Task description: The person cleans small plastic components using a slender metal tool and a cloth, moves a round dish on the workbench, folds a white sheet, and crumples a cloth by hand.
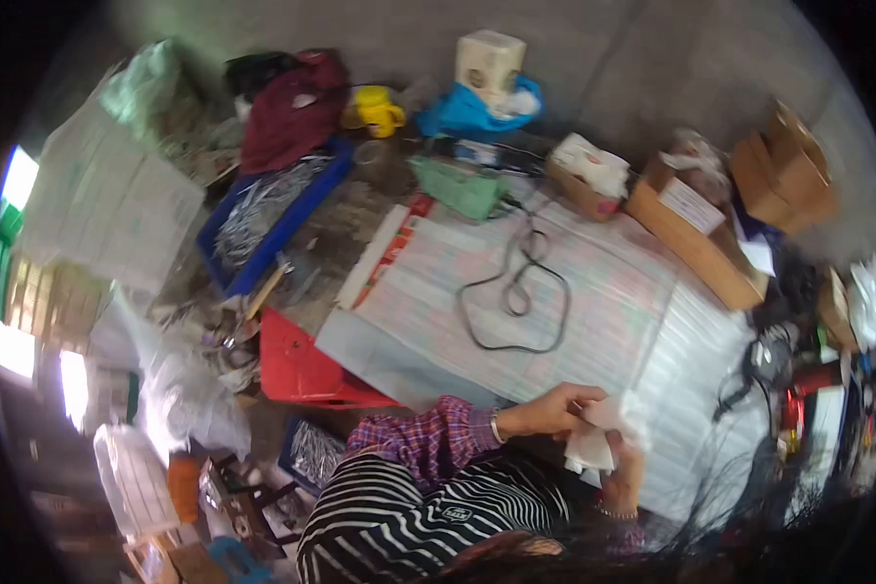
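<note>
My left hand [547, 409], in a purple plaid sleeve with a band at the wrist, reaches in from the left with its fingers pinched at the edge of a white paper-like sheet [621, 413]. Just below it, my right hand [627, 477], wearing a bracelet, is closed around the folded lower part of the white material. Whether this is one piece or two I cannot tell, since blur and fingers hide part of it. Both hands are close together over the near edge of the table covering [594, 326].
A black cable [514, 347] lies looped on the covering. Beyond it are a green device [462, 188] and cardboard boxes [699, 238]. A blue tray [284, 229] of metal parts and a red stool-like object [307, 360] are at left.
</note>
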Tool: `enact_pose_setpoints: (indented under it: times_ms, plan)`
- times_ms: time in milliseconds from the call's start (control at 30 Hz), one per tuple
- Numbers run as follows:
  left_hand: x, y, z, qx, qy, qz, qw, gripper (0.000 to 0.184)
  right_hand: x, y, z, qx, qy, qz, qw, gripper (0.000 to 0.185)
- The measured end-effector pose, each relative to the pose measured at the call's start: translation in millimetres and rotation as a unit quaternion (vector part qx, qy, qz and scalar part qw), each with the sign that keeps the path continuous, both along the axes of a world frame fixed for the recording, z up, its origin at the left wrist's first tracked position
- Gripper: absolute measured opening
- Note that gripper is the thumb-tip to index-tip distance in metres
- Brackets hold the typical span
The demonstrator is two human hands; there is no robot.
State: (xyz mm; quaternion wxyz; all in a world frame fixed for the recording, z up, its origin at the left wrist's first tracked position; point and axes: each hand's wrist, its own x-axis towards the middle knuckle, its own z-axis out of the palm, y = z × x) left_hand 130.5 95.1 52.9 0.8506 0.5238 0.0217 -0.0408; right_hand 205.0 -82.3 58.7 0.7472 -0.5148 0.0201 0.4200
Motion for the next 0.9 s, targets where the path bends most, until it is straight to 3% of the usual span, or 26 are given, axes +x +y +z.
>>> enact_pose_setpoints:
  times_ms: [33, 67, 100, 133, 200, 233, 367, 533, 600, 700, 767, 833, 900]
  plan:
    - [-1, 1, -1, 0.034, 0.008, 0.008, 0.999, 0.036, -1, 0, -5, 0.073, 0.019, -0.028, 0.997, 0.036]
    - [-2, 1, -2, 0.064, 0.014, 0.009, 0.998, 0.03, -5, -9, -6, 0.065, 0.028, -0.065, 0.995, 0.03]
    - [1, 2, -5, 0.134, -0.084, 0.051, 0.986, 0.026, 1, -7, -13, 0.01, 0.06, -0.051, 0.997, 0.026]
    - [3, 1, -7, 0.192, -0.183, 0.095, 0.96, 0.024, 7, -10, -31, 0.028, 0.122, -0.038, 0.991, 0.024]
    - [-2, 7, 1, 0.242, -0.101, 0.065, 0.963, 0.037, 1, 1, -3, 0.04, 0.081, -0.012, 0.996, 0.029]
    - [-2, 7, 6, 0.28, -0.136, 0.091, 0.946, 0.04, 4, -1, -11, 0.082, 0.053, 0.022, 0.995, 0.034]
    - [-3, 9, 10, 0.33, -0.185, 0.128, 0.917, 0.045, 0, -8, -4, 0.144, 0.181, -0.013, 0.973, 0.039]
    - [-1, 0, 9, 0.372, -0.194, 0.124, 0.899, 0.046, -4, -13, 7, 0.106, 0.121, 0.017, 0.987, 0.042]
    - [0, -2, 10, 0.378, -0.192, 0.119, 0.898, 0.047, -7, -9, 13, -0.007, -0.064, 0.037, 0.997, 0.048]
    - [-1, 0, 7, 0.396, -0.172, 0.057, 0.9, 0.046, -5, -9, 9, 0.006, -0.046, -0.018, 0.999, 0.051]
    - [-3, -3, -2, 0.134, -0.024, 0.063, 0.989, 0.046, -5, -10, 7, 0.011, -0.067, -0.045, 0.997, 0.048]
    - [0, -3, 8, 0.095, -0.043, 0.022, 0.994, 0.053, -6, -11, 7, 0.017, -0.085, -0.072, 0.994, 0.046]
    - [-1, -10, 21, -0.007, 0.023, 0.002, 1.0, 0.061, -9, -10, 6, 0.017, -0.106, -0.076, 0.991, 0.044]
